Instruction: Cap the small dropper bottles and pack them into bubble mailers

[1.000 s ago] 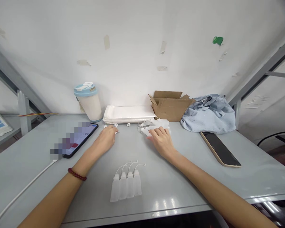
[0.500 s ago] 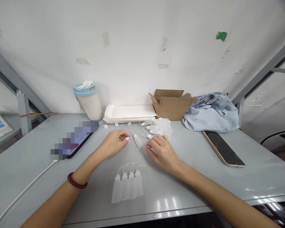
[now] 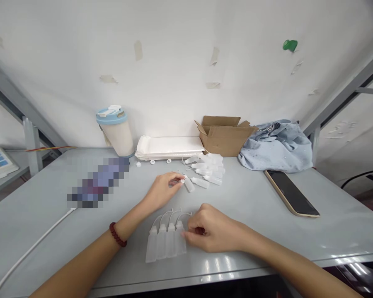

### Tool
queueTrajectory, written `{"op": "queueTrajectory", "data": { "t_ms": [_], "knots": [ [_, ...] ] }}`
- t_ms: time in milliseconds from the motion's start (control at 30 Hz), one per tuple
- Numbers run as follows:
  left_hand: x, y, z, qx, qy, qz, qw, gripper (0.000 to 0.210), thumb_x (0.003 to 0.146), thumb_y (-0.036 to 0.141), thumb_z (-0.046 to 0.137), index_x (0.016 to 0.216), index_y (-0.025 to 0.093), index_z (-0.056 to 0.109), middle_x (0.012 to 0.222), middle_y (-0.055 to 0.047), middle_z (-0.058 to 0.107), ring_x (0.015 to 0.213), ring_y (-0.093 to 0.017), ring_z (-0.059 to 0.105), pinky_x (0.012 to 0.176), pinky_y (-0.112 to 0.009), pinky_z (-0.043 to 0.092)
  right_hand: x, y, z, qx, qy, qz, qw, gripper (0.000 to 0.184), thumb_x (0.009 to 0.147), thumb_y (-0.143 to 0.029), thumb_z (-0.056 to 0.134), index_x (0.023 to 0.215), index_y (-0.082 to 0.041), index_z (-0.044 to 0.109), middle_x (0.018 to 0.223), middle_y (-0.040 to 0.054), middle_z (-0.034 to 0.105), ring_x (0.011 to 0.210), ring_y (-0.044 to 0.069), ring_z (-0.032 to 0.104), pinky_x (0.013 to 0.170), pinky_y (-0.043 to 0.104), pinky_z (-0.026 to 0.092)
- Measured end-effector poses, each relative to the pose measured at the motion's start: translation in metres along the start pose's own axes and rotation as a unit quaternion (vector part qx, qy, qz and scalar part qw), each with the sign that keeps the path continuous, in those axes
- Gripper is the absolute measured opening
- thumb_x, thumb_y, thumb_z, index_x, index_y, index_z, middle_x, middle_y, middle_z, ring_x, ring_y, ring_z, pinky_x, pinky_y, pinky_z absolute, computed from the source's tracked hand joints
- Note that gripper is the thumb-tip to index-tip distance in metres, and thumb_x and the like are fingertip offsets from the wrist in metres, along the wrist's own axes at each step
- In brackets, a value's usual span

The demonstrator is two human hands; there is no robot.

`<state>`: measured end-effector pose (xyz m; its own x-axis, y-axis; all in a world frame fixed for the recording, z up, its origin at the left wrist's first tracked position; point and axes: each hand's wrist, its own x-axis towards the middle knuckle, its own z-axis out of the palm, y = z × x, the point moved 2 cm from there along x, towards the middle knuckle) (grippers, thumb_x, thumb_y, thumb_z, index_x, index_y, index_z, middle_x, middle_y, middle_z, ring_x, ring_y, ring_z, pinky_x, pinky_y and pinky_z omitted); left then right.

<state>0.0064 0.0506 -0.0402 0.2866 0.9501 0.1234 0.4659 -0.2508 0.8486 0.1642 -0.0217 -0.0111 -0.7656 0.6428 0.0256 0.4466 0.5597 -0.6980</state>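
Note:
My left hand (image 3: 164,188) pinches a small white cap (image 3: 182,181) between thumb and fingertips. Right at those fingertips lies a translucent dropper bottle (image 3: 189,185), tilted on the table. Beyond it is a pile of similar bottles (image 3: 209,165) with thin loops on their necks. Closer to me, several bottles (image 3: 167,243) lie side by side in a row, their thin straps curving away from me. My right hand (image 3: 213,229) is curled closed at the right end of this row, its thumb tip by the last bottle; what its fingers hold, if anything, is hidden.
Three loose white caps (image 3: 152,162) lie before a white packet (image 3: 174,145). Behind are a tumbler (image 3: 119,134), an open cardboard box (image 3: 225,140) and a light blue cloth (image 3: 278,147). A phone (image 3: 290,193) lies right; a blurred phone with a cable (image 3: 34,247) lies left.
My left hand has moved right with the cap, up to the bottle by the pile. My right hand has come back from the pile towards me, to the row's right end.

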Motion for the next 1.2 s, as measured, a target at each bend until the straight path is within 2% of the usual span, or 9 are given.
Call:
{"op": "queueTrajectory", "data": {
  "t_ms": [133,267,533,667,767,833,1033,1200],
  "knots": [
    [0.000,0.001,-0.008,-0.049,0.019,-0.047,0.998,0.027,0.071,0.030,0.064,0.093,0.015,0.068,0.098,-0.008,0.071,0.090,-0.022,0.064,0.085,-0.037,0.050,0.001,-0.001,0.008,-0.008,0.006,0.018,1.000,0.043,0.077,-0.019,0.056,0.045,-0.016,0.026,0.041,-0.0085,0.018,0.040,0.004,0.017,0.044,0.022,0.019],
    [0.000,0.005,-0.010,-0.074,0.038,-0.072,0.994,0.033,0.064,0.031,0.070,0.093,0.014,0.069,0.089,-0.006,0.069,0.088,-0.022,0.063,0.083,-0.035,0.049,0.003,0.003,0.016,-0.056,0.020,0.055,0.997,0.041,0.074,-0.021,0.057,0.044,-0.016,0.028,0.040,-0.0081,0.022,0.040,0.004,0.019,0.046,0.023,0.020],
    [-0.006,0.009,-0.011,-0.136,0.018,-0.148,0.979,0.033,0.066,0.035,0.071,0.092,0.015,0.070,0.090,-0.005,0.068,0.087,-0.021,0.063,0.082,-0.033,0.047,0.007,0.010,0.016,-0.064,0.016,0.161,0.985,0.043,0.071,-0.037,0.059,0.041,-0.017,0.034,0.038,-0.0055,0.034,0.039,0.006,0.028,0.044,0.024,0.023],
    [-0.007,0.011,-0.008,-0.169,-0.025,-0.134,0.976,0.034,0.069,0.036,0.071,0.096,0.018,0.069,0.099,-0.006,0.068,0.094,-0.022,0.062,0.084,-0.033,0.046,0.008,0.011,0.015,-0.076,0.023,0.192,0.978,0.048,0.068,-0.043,0.060,0.039,-0.018,0.031,0.035,-0.0056,0.027,0.038,0.007,0.026,0.042,0.025,0.022],
    [-0.007,0.011,-0.002,-0.192,-0.058,-0.110,0.973,0.033,0.071,0.037,0.071,0.097,0.018,0.069,0.103,-0.007,0.069,0.101,-0.024,0.060,0.087,-0.033,0.045,0.008,0.013,0.014,-0.087,0.036,0.203,0.975,0.048,0.066,-0.039,0.061,0.038,-0.017,0.028,0.034,-0.0056,0.022,0.038,0.007,0.023,0.041,0.025,0.020],
    [-0.006,0.011,0.000,-0.203,-0.066,-0.102,0.972,0.032,0.071,0.037,0.071,0.096,0.018,0.069,0.106,-0.008,0.068,0.102,-0.024,0.060,0.088,-0.034,0.044,0.009,0.014,0.012,-0.098,0.045,0.212,0.971,0.044,0.064,-0.037,0.060,0.039,-0.017,0.030,0.035,-0.0056,0.024,0.039,0.007,0.023,0.041,0.026,0.019],
    [-0.007,0.010,-0.007,-0.225,-0.037,-0.114,0.967,0.029,0.070,0.037,0.073,0.093,0.020,0.070,0.104,-0.006,0.068,0.100,-0.023,0.059,0.087,-0.033,0.043,0.012,0.022,0.000,-0.105,0.081,0.235,0.963,0.033,0.068,-0.033,0.057,0.044,-0.018,0.039,0.041,-0.0041,0.040,0.043,0.008,0.034,0.045,0.025,0.023],
    [-0.009,0.009,-0.015,-0.254,-0.006,-0.118,0.960,0.025,0.069,0.035,0.075,0.088,0.020,0.071,0.097,-0.004,0.068,0.096,-0.019,0.058,0.086,-0.030,0.041,0.013,0.029,-0.015,-0.082,0.164,0.209,0.961,0.031,0.074,-0.032,0.055,0.050,-0.018,0.041,0.047,-0.0037,0.046,0.046,0.008,0.037,0.048,0.024,0.025]
  ]
}}
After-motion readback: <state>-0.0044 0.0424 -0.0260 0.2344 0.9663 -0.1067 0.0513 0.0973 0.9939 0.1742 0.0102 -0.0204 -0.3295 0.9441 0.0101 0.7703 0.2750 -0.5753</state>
